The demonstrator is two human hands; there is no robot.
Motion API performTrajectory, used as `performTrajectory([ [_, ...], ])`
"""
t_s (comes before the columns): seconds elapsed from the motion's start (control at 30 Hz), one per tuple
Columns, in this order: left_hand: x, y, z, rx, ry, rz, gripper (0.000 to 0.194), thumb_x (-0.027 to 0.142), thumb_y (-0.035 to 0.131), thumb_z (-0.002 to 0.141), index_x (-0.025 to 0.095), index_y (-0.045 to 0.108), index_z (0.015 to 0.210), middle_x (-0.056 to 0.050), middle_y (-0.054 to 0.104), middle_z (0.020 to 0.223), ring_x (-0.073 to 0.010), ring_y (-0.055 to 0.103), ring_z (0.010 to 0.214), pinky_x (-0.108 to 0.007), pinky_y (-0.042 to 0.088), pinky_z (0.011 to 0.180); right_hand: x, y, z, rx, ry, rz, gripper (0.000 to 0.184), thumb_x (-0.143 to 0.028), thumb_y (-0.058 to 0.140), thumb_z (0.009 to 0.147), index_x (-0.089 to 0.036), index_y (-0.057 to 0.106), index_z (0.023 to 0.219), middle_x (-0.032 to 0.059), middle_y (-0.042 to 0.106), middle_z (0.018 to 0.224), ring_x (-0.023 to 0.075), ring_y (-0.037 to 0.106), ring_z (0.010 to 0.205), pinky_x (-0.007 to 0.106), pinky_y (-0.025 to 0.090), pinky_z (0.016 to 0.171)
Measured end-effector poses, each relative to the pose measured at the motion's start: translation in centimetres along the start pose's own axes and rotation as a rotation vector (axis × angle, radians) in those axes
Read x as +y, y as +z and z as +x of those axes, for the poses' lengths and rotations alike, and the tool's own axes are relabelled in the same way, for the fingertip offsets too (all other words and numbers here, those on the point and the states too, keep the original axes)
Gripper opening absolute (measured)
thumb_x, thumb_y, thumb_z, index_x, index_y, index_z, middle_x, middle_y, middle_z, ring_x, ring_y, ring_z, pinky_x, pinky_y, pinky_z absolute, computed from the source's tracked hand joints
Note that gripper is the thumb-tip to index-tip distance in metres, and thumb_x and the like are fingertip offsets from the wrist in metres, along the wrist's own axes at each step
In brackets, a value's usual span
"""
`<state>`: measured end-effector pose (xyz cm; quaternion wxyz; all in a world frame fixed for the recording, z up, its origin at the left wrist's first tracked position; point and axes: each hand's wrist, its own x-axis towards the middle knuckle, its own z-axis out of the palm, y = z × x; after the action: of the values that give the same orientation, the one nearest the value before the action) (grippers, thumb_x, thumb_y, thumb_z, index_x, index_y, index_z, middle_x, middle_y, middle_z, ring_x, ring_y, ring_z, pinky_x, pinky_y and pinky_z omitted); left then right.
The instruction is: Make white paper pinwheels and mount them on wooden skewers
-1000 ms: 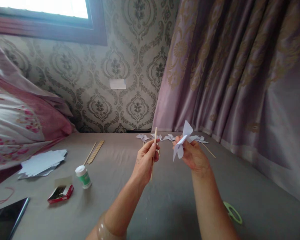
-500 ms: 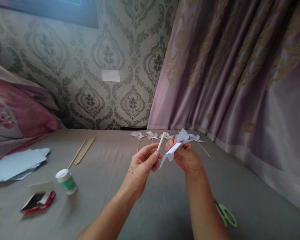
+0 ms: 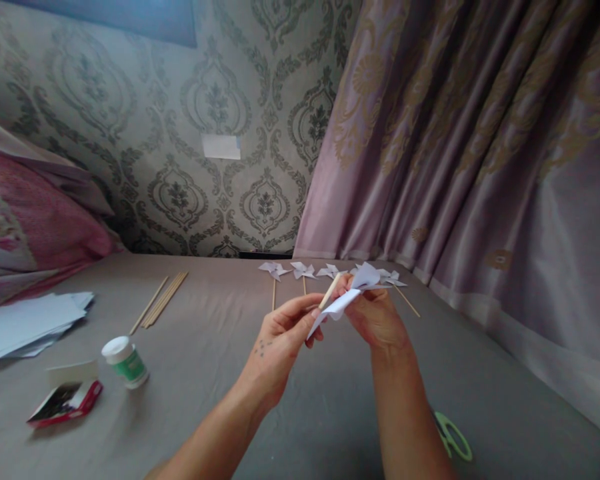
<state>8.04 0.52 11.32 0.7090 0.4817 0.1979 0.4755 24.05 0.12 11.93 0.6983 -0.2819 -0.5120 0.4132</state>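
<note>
Between the fingers of my left hand [image 3: 283,343] is a pale wooden stick [image 3: 329,291], tilted up to the right. My right hand [image 3: 375,310] pinches a folded white paper pinwheel [image 3: 347,301], seen nearly edge-on. The stick's upper end lies close against the back of the pinwheel, near my right fingertips; whether they are joined I cannot tell. Part of the right fingers is hidden behind the paper. Beyond my hands, several finished-looking white pinwheels [image 3: 304,270] on sticks lie in a row.
To the left are several loose wooden sticks [image 3: 165,299], a stack of white paper [image 3: 27,323], a white and green jar [image 3: 126,362] and an open red box [image 3: 66,400] with small dark contents. Green-handled scissors [image 3: 453,437] lie by my right forearm. A curtain [image 3: 430,167] hangs at right.
The stick in my left hand has moved right and come up against the pinwheel. The pinwheel has shifted slightly left, over my left fingertips. The camera view has shifted slightly.
</note>
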Motion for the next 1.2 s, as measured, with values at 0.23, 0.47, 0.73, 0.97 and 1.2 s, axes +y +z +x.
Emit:
performTrajectory([
  [0.23,0.6,0.3,-0.4,-0.034,0.035,0.037,0.025,0.032,0.075,0.071,0.020,0.078,0.092,-0.003,0.064,0.065,-0.0095,0.047,0.058,-0.021,0.035,0.056,-0.5,0.4,-0.3,-0.043,-0.040,-0.003,0.017,-0.035,0.084,0.065,-0.024,0.070,0.068,-0.0015,0.062,0.065,0.0155,0.055,0.063,0.030,0.045,0.058],
  [0.47,1.1,0.7,-0.6,-0.030,0.043,-0.005,0.023,0.030,0.078,0.067,0.020,0.079,0.088,-0.005,0.069,0.074,-0.0103,0.049,0.059,-0.022,0.038,0.057,-0.9,0.9,-0.5,-0.013,-0.084,-0.012,0.017,-0.034,0.085,0.064,-0.025,0.071,0.067,-0.0016,0.061,0.065,0.0139,0.053,0.063,0.027,0.044,0.056],
  [0.73,1.4,0.8,-0.7,-0.031,0.075,-0.004,0.018,0.026,0.077,0.068,0.022,0.079,0.086,-0.003,0.066,0.068,-0.0115,0.049,0.060,-0.023,0.040,0.058,-1.2,1.4,-0.6,0.013,-0.068,0.007,0.019,-0.034,0.087,0.059,-0.026,0.070,0.065,-0.0021,0.057,0.069,0.0119,0.049,0.061,0.025,0.043,0.053],
  [0.97,1.3,0.7,-0.7,-0.016,0.087,0.035,0.017,0.023,0.075,0.070,0.022,0.079,0.087,-0.004,0.068,0.073,-0.0125,0.052,0.063,-0.024,0.041,0.061,-1.4,1.6,-0.6,0.020,-0.081,0.016,0.018,-0.035,0.087,0.060,-0.028,0.072,0.065,-0.0026,0.057,0.068,0.0120,0.051,0.059,0.027,0.044,0.053],
  [1.2,1.4,0.4,-0.8,-0.031,0.127,0.113,0.016,0.026,0.073,0.072,0.021,0.079,0.087,-0.005,0.066,0.075,-0.0140,0.053,0.065,-0.026,0.042,0.064,-1.6,1.6,-0.8,0.029,-0.084,-0.017,0.017,-0.036,0.087,0.059,-0.029,0.073,0.065,-0.0019,0.059,0.070,0.0141,0.056,0.063,0.028,0.046,0.055],
])
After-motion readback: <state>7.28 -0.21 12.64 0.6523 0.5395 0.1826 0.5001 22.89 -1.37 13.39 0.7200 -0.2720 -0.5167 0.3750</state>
